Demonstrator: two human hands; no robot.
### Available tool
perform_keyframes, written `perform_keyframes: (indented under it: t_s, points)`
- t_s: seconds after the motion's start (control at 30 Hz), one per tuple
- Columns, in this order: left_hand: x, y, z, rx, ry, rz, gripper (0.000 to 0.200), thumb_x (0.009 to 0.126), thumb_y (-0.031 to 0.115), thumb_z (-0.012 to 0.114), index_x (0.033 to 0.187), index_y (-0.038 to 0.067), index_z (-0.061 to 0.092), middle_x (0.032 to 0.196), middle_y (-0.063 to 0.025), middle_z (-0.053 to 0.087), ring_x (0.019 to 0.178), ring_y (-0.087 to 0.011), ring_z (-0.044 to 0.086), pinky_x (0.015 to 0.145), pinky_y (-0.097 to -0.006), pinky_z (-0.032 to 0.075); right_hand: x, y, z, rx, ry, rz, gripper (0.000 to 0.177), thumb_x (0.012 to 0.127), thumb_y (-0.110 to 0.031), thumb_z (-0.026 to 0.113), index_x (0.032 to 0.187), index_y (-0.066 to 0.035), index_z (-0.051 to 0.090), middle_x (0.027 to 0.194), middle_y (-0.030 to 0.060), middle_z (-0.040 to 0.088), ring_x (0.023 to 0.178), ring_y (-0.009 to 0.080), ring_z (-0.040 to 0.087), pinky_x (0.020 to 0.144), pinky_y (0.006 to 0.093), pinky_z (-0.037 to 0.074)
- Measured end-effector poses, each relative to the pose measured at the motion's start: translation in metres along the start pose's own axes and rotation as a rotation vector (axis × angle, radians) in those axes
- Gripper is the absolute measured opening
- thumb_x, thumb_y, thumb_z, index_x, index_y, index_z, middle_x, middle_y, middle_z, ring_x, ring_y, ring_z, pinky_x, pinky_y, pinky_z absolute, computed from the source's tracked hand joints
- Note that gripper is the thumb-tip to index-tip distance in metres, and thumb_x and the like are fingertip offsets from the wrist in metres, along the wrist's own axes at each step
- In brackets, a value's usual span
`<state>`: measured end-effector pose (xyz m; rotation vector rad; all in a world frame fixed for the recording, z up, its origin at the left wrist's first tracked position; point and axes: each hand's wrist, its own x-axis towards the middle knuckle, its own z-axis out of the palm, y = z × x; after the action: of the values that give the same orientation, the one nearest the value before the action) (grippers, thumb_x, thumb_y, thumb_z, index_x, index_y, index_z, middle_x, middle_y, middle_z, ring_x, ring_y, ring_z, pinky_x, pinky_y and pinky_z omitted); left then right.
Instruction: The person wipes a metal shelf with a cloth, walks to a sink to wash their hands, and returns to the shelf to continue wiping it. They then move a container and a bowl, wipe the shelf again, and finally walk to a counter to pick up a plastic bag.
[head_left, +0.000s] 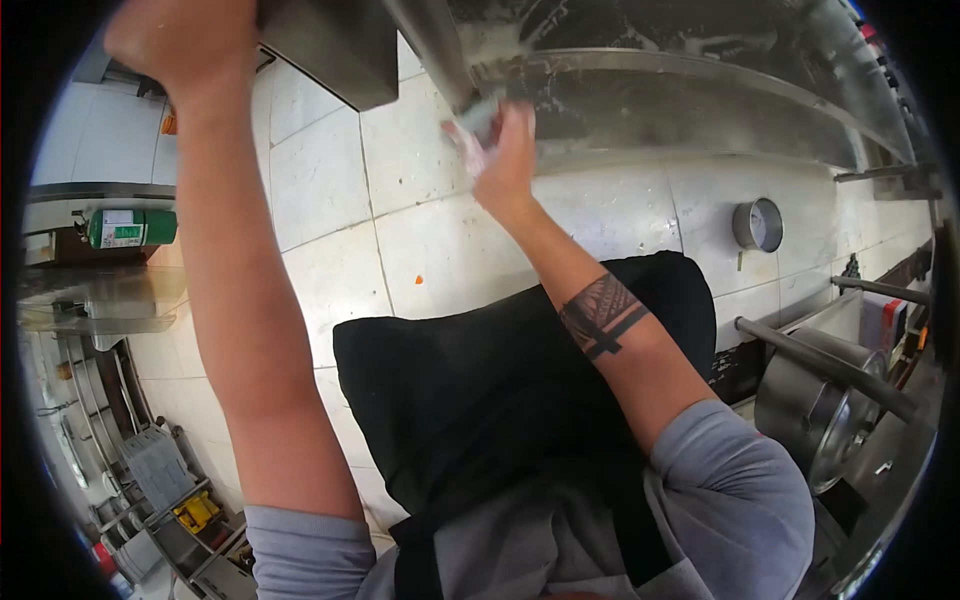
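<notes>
My left hand (180, 40) is raised at the top left, closed on the edge of a stainless steel box-like part (330, 50). My right hand (508, 152) presses a small whitish, soapy cloth or pad (470, 122) against the rim of a long, curved steel surface (680, 70) streaked with suds. A sloping metal bar (430, 45) runs down to where the pad touches. My right forearm carries a dark band tattoo. A black apron (480, 400) hangs below me over the white tiled floor (330, 170).
A small round metal tin (758, 224) lies on the tiles at right. At the lower right are a large steel pot (815, 410) and a grey bar (830, 365). A green bottle (130, 228) rests on a counter at left, with wire racks (170, 500) below.
</notes>
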<state>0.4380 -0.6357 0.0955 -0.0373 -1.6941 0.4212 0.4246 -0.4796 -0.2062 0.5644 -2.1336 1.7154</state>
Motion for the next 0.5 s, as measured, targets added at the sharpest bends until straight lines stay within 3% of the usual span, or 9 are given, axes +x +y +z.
perform_keyframes:
  t_s: [0.1, 0.2, 0.3, 0.37, 0.43, 0.47, 0.5]
  points:
    - [-0.003, 0.009, 0.004, -0.496, -0.022, -0.42, 0.031, 0.092, 0.012, 0.055, 0.119, 0.006, 0.068, 0.112, -0.0165, 0.067, 0.101, -0.0355, 0.064, 0.086, -0.0444, 0.053, 0.026, -0.044, -0.016, 0.172, -0.019, 0.056, 0.053, 0.075, -0.025, 0.091, 0.103, 0.0, 0.054, 0.098, 0.0153, 0.051, 0.086, 0.029, 0.052, 0.073, 0.04, 0.045]
    - [-0.002, 0.014, 0.003, -0.781, -0.03, -0.724, 0.032, 0.094, 0.017, 0.053, 0.121, 0.005, 0.066, 0.117, -0.0144, 0.066, 0.107, -0.033, 0.062, 0.089, -0.0452, 0.054, -0.006, 0.019, 0.012, 0.124, 0.136, -0.064, 0.053, 0.073, -0.023, 0.091, 0.102, -0.001, 0.053, 0.098, 0.0152, 0.051, 0.084, 0.0284, 0.052, 0.07, 0.0395, 0.046]
    - [-0.001, 0.018, 0.002, -0.884, -0.051, -0.863, 0.034, 0.096, 0.021, 0.051, 0.122, 0.004, 0.063, 0.123, -0.0122, 0.064, 0.114, -0.0304, 0.061, 0.092, -0.046, 0.054, -0.015, 0.012, 0.012, 0.188, 0.141, 0.045, 0.052, 0.073, -0.022, 0.091, 0.102, -0.001, 0.053, 0.097, 0.0156, 0.052, 0.082, 0.0308, 0.053, 0.07, 0.0412, 0.047]
    - [0.002, 0.025, -0.002, -0.919, -0.078, -0.885, 0.035, 0.097, 0.023, 0.05, 0.123, 0.004, 0.063, 0.125, -0.0115, 0.063, 0.116, -0.0295, 0.06, 0.094, -0.0463, 0.054, 0.009, -0.004, 0.011, 0.23, 0.243, -0.154, 0.048, 0.075, -0.021, 0.089, 0.103, -0.001, 0.055, 0.101, 0.0176, 0.058, 0.089, 0.0351, 0.056, 0.077, 0.0438, 0.049]
    - [0.006, 0.026, -0.001, -0.882, -0.083, -0.979, 0.051, 0.092, 0.037, 0.051, 0.134, 0.008, 0.054, 0.128, -0.0152, 0.061, 0.115, -0.0294, 0.062, 0.091, -0.0493, 0.054, 0.022, -0.014, 0.007, 0.212, 0.275, -0.184, 0.045, 0.076, -0.02, 0.087, 0.104, -0.002, 0.056, 0.103, 0.0183, 0.06, 0.093, 0.0366, 0.058, 0.079, 0.0439, 0.049]
    - [0.005, 0.024, 0.0, -0.876, -0.099, -0.969, 0.051, 0.092, 0.037, 0.051, 0.134, 0.008, 0.054, 0.128, -0.0152, 0.061, 0.115, -0.0294, 0.062, 0.091, -0.0493, 0.054, 0.022, -0.019, 0.006, 0.193, 0.287, -0.228, 0.042, 0.078, -0.019, 0.085, 0.104, -0.002, 0.058, 0.106, 0.0191, 0.063, 0.096, 0.0381, 0.059, 0.08, 0.044, 0.05]
    - [0.002, 0.018, 0.0, -0.717, -0.069, -0.952, 0.049, 0.09, 0.034, 0.058, 0.128, 0.002, 0.056, 0.119, -0.0161, 0.063, 0.103, -0.0293, 0.065, 0.084, -0.0462, 0.057, 0.006, 0.004, 0.014, 0.107, 0.284, -0.139, 0.03, 0.083, -0.012, 0.077, 0.106, -0.002, 0.06, 0.111, 0.0191, 0.064, 0.1, 0.039, 0.06, 0.083, 0.0448, 0.05]
